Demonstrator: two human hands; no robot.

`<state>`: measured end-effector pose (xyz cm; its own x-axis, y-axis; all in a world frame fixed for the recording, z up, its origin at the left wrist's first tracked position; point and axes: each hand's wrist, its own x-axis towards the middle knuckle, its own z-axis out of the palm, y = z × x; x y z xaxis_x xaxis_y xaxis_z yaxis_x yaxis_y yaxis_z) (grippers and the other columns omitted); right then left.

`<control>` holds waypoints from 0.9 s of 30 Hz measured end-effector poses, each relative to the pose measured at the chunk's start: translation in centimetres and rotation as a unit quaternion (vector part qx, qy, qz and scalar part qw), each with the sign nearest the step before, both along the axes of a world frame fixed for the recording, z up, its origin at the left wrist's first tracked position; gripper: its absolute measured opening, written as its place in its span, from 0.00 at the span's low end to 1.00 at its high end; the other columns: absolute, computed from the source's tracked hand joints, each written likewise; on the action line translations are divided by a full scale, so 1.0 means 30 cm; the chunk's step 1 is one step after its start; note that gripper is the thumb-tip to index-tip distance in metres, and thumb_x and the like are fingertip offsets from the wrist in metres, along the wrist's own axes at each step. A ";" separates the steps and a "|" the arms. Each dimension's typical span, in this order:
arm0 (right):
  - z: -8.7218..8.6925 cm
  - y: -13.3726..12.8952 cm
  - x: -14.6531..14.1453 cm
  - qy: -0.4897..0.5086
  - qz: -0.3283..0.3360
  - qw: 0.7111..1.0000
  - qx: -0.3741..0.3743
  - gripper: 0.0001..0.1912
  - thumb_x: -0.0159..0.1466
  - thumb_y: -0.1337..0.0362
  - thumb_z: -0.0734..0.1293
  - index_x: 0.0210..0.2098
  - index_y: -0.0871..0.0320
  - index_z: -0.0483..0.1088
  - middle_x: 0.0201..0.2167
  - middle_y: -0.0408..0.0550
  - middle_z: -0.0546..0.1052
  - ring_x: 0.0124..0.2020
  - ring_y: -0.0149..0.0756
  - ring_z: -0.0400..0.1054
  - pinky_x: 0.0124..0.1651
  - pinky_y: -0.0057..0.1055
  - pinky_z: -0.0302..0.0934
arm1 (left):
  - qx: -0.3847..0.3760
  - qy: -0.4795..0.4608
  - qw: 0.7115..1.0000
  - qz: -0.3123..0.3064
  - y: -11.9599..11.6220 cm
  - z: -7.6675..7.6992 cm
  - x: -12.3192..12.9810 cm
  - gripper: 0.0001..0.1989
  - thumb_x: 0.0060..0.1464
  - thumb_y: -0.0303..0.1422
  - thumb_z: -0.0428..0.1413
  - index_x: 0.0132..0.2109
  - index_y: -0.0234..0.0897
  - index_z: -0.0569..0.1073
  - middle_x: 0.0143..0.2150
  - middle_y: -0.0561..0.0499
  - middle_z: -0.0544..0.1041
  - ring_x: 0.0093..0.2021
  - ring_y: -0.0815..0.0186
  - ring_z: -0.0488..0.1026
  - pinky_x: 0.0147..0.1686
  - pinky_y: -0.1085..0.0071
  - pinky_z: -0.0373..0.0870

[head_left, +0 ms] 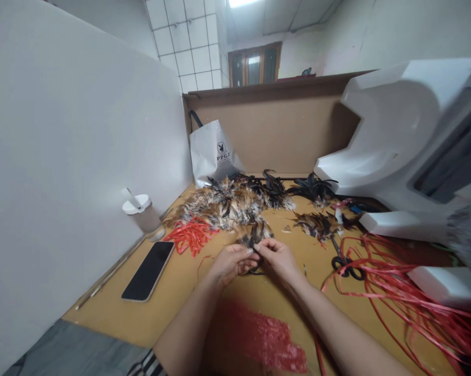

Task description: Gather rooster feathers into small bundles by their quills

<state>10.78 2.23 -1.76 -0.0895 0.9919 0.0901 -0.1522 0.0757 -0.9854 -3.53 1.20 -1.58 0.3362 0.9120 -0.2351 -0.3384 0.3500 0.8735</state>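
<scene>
At the middle of the table, a small bunch of brown and black feathers (253, 232) is pinched between my hands. My left hand (233, 261) has its thumb and fingers closed at the bunch's near end. My right hand (277, 256) closes on the same end with thumb and forefinger. Just beyond lies a large pile of brown, white and black feathers (235, 203). Short red plastic strips (190, 235) lie heaped left of the pile. To the right are another bunch of brown feathers (317, 224) and black-handled scissors (348, 267).
A phone (149, 271) and a lidded white cup (143, 214) stand along the left panel. Long red plastic ribbon (408, 297) spreads over the right side beside white foam blocks (395, 227). A white bag (214, 151) leans against the cardboard back wall (278, 130). Dark feathers (311, 187) lie near it.
</scene>
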 end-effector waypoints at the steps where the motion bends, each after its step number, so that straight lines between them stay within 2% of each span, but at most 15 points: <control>1: -0.002 0.001 0.000 -0.001 -0.001 1.000 0.001 0.13 0.45 0.57 0.69 0.21 0.62 0.68 0.16 0.39 0.67 0.19 0.25 0.56 0.23 0.23 0.49 | 0.002 0.000 1.000 -0.001 0.000 0.000 0.000 0.11 0.41 0.34 0.59 0.28 0.27 0.73 0.26 0.46 0.75 0.22 0.74 0.70 0.18 0.82 0.59; 7: -0.006 0.002 0.003 -0.052 -0.015 0.998 0.032 0.11 0.47 0.59 0.68 0.21 0.62 0.68 0.17 0.40 0.68 0.20 0.26 0.58 0.24 0.23 0.52 | 0.012 0.003 1.000 -0.001 0.005 -0.010 0.001 0.10 0.40 0.34 0.60 0.27 0.28 0.73 0.25 0.48 0.74 0.21 0.76 0.68 0.19 0.83 0.58; 12: -0.004 0.002 0.009 -0.110 -0.024 0.991 0.075 0.10 0.49 0.60 0.67 0.22 0.62 0.69 0.17 0.41 0.68 0.20 0.27 0.58 0.25 0.24 0.53 | 0.039 0.019 0.999 0.002 0.007 -0.012 0.001 0.10 0.41 0.34 0.59 0.26 0.28 0.72 0.20 0.50 0.72 0.18 0.77 0.65 0.19 0.82 0.57; 18: -0.009 0.021 0.024 -0.116 0.031 0.991 0.066 0.13 0.50 0.57 0.65 0.25 0.62 0.70 0.20 0.44 0.72 0.23 0.29 0.62 0.28 0.25 0.55 | 0.073 0.049 0.996 0.016 0.007 0.001 -0.001 0.10 0.39 0.34 0.60 0.24 0.29 0.70 0.22 0.49 0.73 0.19 0.75 0.66 0.20 0.80 0.58; 21: 0.005 0.025 0.048 -0.185 0.054 0.977 0.092 0.13 0.52 0.58 0.63 0.27 0.62 0.71 0.22 0.45 0.73 0.23 0.30 0.63 0.28 0.25 0.55 | 0.091 0.060 0.994 0.031 0.017 -0.006 -0.012 0.11 0.41 0.35 0.58 0.25 0.29 0.70 0.19 0.51 0.71 0.17 0.77 0.64 0.19 0.80 0.57; 23: 0.025 0.018 0.069 -0.291 0.078 0.945 0.127 0.12 0.53 0.60 0.62 0.28 0.61 0.71 0.24 0.45 0.73 0.25 0.30 0.63 0.29 0.24 0.55 | 0.094 0.049 0.993 0.055 0.026 -0.014 -0.021 0.11 0.41 0.35 0.58 0.25 0.29 0.70 0.20 0.51 0.71 0.17 0.77 0.64 0.19 0.81 0.57; 24: 0.036 0.012 0.079 -0.360 0.090 0.917 0.148 0.11 0.54 0.61 0.61 0.27 0.61 0.72 0.24 0.45 0.73 0.26 0.30 0.63 0.30 0.24 0.54 | 0.092 0.038 0.993 0.065 0.030 -0.018 -0.025 0.11 0.41 0.35 0.58 0.26 0.29 0.70 0.20 0.51 0.71 0.18 0.77 0.64 0.20 0.81 0.57; 27: 0.068 -0.016 0.094 -0.547 0.095 0.806 0.204 0.11 0.56 0.64 0.58 0.28 0.59 0.72 0.29 0.48 0.73 0.30 0.32 0.65 0.34 0.25 0.54 | 0.086 0.005 0.993 0.077 0.038 -0.026 -0.030 0.09 0.42 0.34 0.58 0.26 0.29 0.70 0.22 0.51 0.72 0.19 0.77 0.64 0.20 0.81 0.58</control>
<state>13.61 1.76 0.28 -0.4832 0.8589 0.1697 0.7449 0.5052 -0.4358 -4.44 2.35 -2.36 0.1871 0.9795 -0.0751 -0.3668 0.1406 0.9196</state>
